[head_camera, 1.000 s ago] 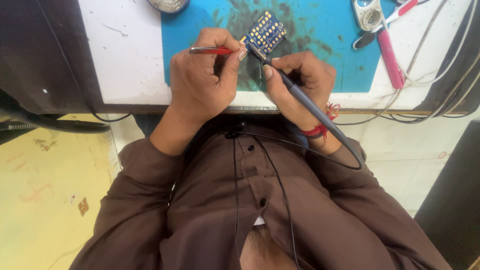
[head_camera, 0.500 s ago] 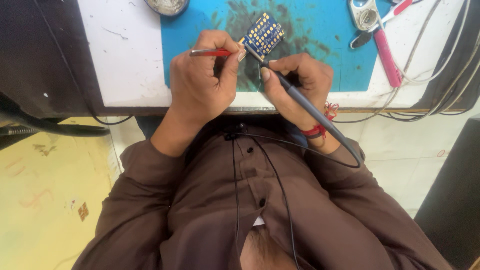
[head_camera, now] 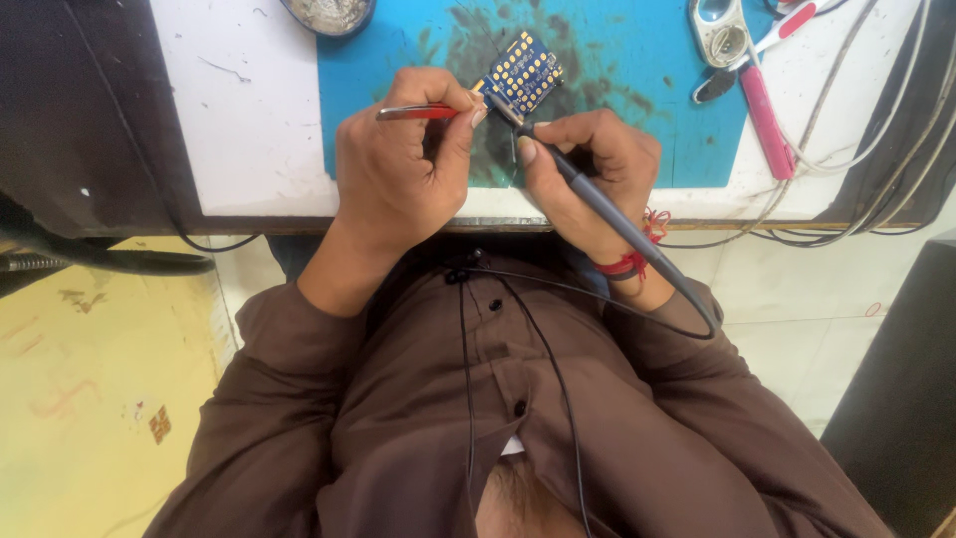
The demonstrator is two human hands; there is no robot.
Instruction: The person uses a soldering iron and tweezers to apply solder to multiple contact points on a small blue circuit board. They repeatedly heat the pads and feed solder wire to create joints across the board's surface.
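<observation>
A small blue circuit board [head_camera: 522, 80] with rows of gold pads lies on a stained blue work mat [head_camera: 637, 70]. My left hand [head_camera: 398, 169] grips red-handled tweezers [head_camera: 418, 112] whose tips reach the board's near left edge. My right hand [head_camera: 588, 174] holds a dark soldering iron [head_camera: 597, 204] like a pen, its tip touching the board's near edge. The iron's cable runs down past my wrist, which wears a red thread band [head_camera: 632, 261].
A round tin [head_camera: 329, 14] sits at the mat's top left. A metal tool [head_camera: 721, 32], a pink-handled tool [head_camera: 765, 108] and several cables [head_camera: 876, 130] lie at the right. The white table [head_camera: 244, 120] ends just before my body; earphone wires [head_camera: 468, 379] hang on my brown shirt.
Both hands and the board keep the same hold; only the view has shifted slightly. The tweezers and iron tip stay at the board.
</observation>
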